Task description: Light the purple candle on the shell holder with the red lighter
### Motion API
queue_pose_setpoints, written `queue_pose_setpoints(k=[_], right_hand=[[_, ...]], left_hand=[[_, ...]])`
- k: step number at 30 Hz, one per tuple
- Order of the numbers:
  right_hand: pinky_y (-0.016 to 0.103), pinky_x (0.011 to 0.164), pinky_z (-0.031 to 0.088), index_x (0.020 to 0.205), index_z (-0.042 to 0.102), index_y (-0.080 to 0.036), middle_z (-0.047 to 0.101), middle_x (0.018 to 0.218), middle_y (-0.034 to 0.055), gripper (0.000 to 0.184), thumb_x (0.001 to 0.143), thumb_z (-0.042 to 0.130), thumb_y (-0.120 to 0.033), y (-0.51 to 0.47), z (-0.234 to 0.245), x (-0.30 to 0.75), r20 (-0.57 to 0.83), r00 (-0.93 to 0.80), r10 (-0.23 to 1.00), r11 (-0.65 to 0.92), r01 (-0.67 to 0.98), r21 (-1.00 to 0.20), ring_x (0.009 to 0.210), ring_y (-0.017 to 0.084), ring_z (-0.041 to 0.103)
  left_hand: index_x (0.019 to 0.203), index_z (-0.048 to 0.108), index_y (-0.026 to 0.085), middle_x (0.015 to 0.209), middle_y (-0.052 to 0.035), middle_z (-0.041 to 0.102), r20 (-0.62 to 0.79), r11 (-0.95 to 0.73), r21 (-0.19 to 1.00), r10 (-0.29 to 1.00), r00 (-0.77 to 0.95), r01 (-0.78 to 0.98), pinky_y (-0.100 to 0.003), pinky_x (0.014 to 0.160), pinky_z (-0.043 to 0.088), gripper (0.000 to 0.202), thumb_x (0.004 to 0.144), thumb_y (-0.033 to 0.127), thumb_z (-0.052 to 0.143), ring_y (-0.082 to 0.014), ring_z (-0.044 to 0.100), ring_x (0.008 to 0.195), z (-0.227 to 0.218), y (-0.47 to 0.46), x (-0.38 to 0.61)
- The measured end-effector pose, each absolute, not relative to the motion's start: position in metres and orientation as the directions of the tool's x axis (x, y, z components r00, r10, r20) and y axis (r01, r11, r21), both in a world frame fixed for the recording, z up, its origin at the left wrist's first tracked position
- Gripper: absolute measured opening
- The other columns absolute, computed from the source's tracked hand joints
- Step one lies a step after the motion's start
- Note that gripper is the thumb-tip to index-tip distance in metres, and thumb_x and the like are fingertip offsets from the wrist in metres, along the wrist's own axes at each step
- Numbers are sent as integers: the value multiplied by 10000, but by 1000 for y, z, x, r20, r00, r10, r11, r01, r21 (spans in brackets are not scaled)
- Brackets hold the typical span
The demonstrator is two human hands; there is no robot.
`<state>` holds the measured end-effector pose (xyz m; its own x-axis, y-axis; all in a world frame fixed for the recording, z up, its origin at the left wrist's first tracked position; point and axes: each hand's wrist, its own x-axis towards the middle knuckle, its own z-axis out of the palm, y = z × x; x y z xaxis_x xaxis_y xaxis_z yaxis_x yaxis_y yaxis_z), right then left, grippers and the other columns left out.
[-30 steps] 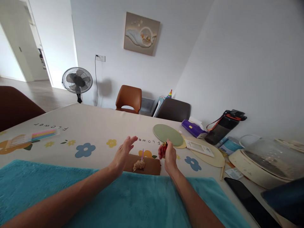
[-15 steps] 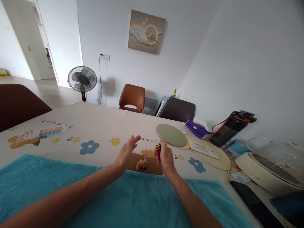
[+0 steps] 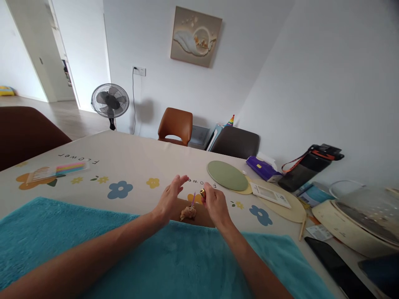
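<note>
A thin purple candle [image 3: 193,199] stands upright in a small brown pastry-like lump [image 3: 188,212], which rests on a brown board [image 3: 202,218]. My right hand [image 3: 215,202] is closed around a lighter [image 3: 203,192], its gold metal top turned toward the candle tip, a short gap away. I cannot make out a flame. On the other side of the candle, my left hand [image 3: 169,198] is held up with its fingers stretched out and holds nothing. A teal towel [image 3: 174,261] lies under both forearms.
A clear pack of coloured candles [image 3: 70,168] lies at the left on the flowered tablecloth. To the right are a green round mat [image 3: 227,175], a purple tissue pack [image 3: 262,168], a black bottle [image 3: 307,168], a cream cooker [image 3: 352,224] and a phone [image 3: 336,265]. A fan [image 3: 110,100] stands behind.
The lighter has come closer to the candle tip and tilted, so less of its red body shows. My left hand keeps its pose. The whole view has shifted slightly.
</note>
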<state>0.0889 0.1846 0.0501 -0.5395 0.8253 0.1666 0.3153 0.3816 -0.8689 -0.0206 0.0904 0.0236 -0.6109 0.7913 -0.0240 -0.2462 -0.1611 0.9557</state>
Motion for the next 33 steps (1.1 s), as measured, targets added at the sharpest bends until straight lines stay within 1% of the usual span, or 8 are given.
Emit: queue_pose_setpoints(k=[9, 16, 18, 21, 23, 25, 29, 33], right_hand=[[262, 465, 176, 385, 412, -192, 452, 396, -15, 397, 781, 412, -227, 183, 54, 89, 248, -551, 797, 521, 419, -744, 412, 110, 319], [263, 472, 165, 377, 445, -189, 453, 392, -12, 411, 786, 441, -218, 184, 53, 91, 238, -563, 791, 546, 477, -689, 412, 107, 313], [259, 462, 177, 381, 435, -190, 456, 396, -9, 421, 799, 431, -237, 183, 53, 92, 233, -563, 793, 536, 463, -706, 413, 110, 328], [245, 431, 222, 389, 406, -194, 435, 380, 0, 478, 838, 408, -360, 184, 54, 93, 171, -535, 827, 415, 377, -828, 401, 114, 358], [237, 394, 248, 418, 419, -196, 405, 358, -1, 522, 851, 373, -484, 188, 53, 94, 68, -512, 856, 245, 288, -926, 370, 114, 355], [230, 362, 273, 467, 453, -192, 395, 356, -9, 554, 842, 336, -583, 195, 50, 96, -35, -499, 866, 64, 180, -982, 339, 107, 344], [227, 350, 341, 546, 466, -191, 429, 393, -14, 551, 818, 328, -650, 217, 37, 100, -158, -404, 901, -184, -26, -983, 333, 103, 376], [225, 318, 303, 542, 414, -204, 397, 379, -28, 511, 838, 323, -611, 235, 26, 105, -181, -282, 942, -232, -160, -959, 314, 98, 357]], left_hand=[[1214, 570, 240, 1376, -40, 498, -8, -170, 958, 792, -611, -233, -408, 1084, 296, 566, 873, 607, 306, -273, 384, 1309, 27, 88, -19], [1220, 570, 251, 1379, -32, 495, -17, -163, 955, 802, -597, -247, -401, 1092, 282, 573, 865, 621, 313, -270, 384, 1309, 29, 86, -18], [1226, 566, 248, 1383, -35, 490, -10, -163, 957, 805, -593, -238, -404, 1091, 281, 576, 867, 619, 312, -273, 381, 1311, 30, 85, -18], [1232, 560, 244, 1385, -37, 487, -1, -168, 959, 803, -596, -229, -405, 1088, 284, 572, 873, 609, 303, -273, 372, 1318, 28, 86, -19], [1232, 558, 245, 1383, -37, 489, -3, -171, 958, 798, -602, -231, -402, 1086, 286, 569, 876, 604, 297, -269, 367, 1322, 27, 87, -21], [1234, 556, 247, 1382, -35, 490, -6, -169, 957, 802, -598, -237, -402, 1088, 285, 565, 877, 600, 298, -266, 364, 1325, 26, 87, -22], [1238, 553, 258, 1388, -29, 483, -4, -173, 954, 810, -586, -245, -408, 1094, 279, 565, 869, 611, 312, -270, 366, 1323, 28, 85, -22], [1232, 560, 260, 1393, -30, 478, -9, -176, 950, 809, -587, -257, -410, 1104, 263, 576, 857, 628, 323, -274, 366, 1322, 29, 84, -22]])
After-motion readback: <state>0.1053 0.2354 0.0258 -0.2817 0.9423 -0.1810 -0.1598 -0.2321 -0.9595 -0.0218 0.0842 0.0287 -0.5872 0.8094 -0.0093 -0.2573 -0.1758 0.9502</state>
